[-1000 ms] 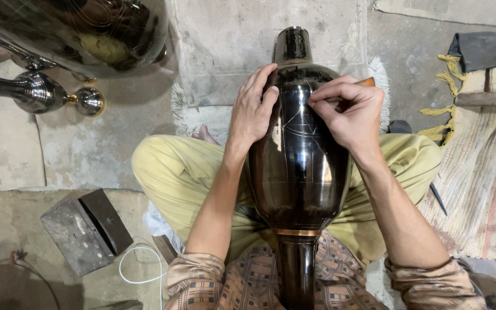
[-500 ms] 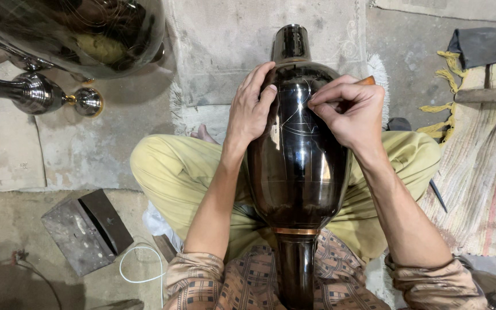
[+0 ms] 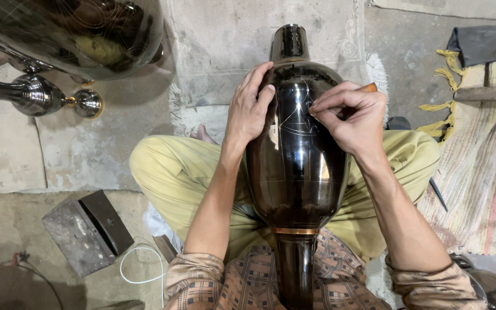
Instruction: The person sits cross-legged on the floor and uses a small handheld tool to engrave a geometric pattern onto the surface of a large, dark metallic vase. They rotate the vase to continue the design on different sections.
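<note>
- Vase [image 3: 297, 166] lies lengthwise across the person's lap, neck pointing away, foot end near the torso; crossed legs in yellow-green trousers [image 3: 167, 172] cradle it.
- Dark, glossy, looks like polished metal: probably heavy, rigid, and slippery. The finish likely marks easily, thin scratched lines already show on the shoulder.
- Best hold, as I judge it: palm flat on the broad shoulder, or around the narrow stem below the copper-coloured band [image 3: 295, 231]. The belly is too wide and slick for a one-hand grasp.
- Left hand [image 3: 248, 112]: forearm straight out, palm and spread fingers pressed on the left shoulder of the vase, bracing rather than gripping, grip apart.
- Right hand [image 3: 354, 120]: wrist bent inward, grip pinched together on a small tool with an orange-brown handle [image 3: 368, 87], tip touching the shoulder at the scratched lines.
- Farther left on the floor: another glossy vessel [image 3: 87, 34], a metal block [image 3: 84, 229].
</note>
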